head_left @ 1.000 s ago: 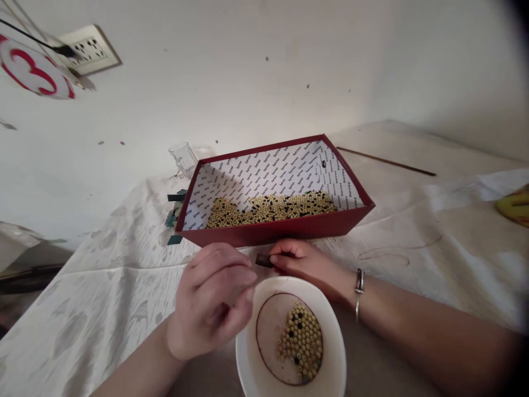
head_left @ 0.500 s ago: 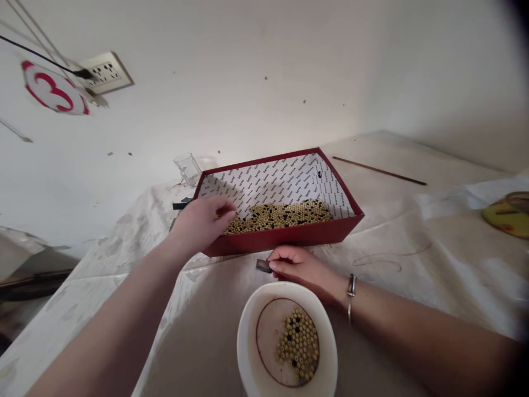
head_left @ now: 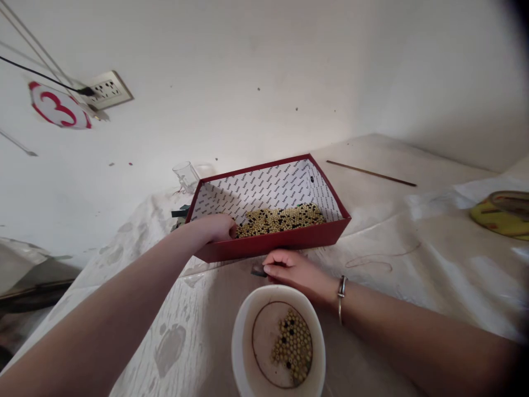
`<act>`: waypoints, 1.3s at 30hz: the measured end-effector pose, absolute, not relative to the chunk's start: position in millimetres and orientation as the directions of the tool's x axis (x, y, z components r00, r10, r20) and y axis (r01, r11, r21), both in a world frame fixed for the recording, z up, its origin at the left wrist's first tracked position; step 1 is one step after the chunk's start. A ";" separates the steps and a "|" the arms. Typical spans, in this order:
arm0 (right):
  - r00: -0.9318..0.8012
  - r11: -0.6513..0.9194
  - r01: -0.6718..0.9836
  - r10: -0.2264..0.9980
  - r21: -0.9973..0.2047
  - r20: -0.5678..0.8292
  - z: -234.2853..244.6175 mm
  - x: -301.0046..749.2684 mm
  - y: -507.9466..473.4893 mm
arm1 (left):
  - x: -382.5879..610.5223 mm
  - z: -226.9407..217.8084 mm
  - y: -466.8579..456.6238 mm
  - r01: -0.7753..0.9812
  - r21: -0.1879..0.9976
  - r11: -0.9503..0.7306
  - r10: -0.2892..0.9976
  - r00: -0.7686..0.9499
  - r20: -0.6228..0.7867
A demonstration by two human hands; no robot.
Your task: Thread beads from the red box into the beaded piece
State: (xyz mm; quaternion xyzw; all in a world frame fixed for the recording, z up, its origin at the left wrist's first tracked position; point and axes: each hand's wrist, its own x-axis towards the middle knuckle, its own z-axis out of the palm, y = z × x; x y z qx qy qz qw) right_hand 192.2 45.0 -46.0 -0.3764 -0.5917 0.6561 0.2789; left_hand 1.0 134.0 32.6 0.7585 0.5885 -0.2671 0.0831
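On my screen, the left hand [head_left: 219, 226] is down inside the left end of the red box [head_left: 268, 241], by a pile of little beads [head_left: 281, 219] — its tips are hidden, so I can't tell if it grips any. The right hand [head_left: 294, 271] pinches a small dark piece [head_left: 258, 272] in front of the box — just past the white tub [head_left: 243, 342], which has beads inside too.
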 end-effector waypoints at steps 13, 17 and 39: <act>-0.552 -0.123 0.030 0.825 -0.992 -0.119 -55.9 188.0 47.5 | -2.1 38.3 130.0 0.951 -0.200 -0.236 0.948 0.179 -0.265; -0.559 -0.163 0.027 0.815 -0.986 -0.150 -53.5 188.0 47.3 | 1.4 50.0 120.3 0.962 -0.180 -0.204 0.975 0.183 -0.125; -0.559 -0.137 0.031 0.819 -0.990 -0.131 -54.6 189.4 48.8 | 4.4 -17.4 21.2 0.747 -0.014 -0.665 0.572 0.521 0.634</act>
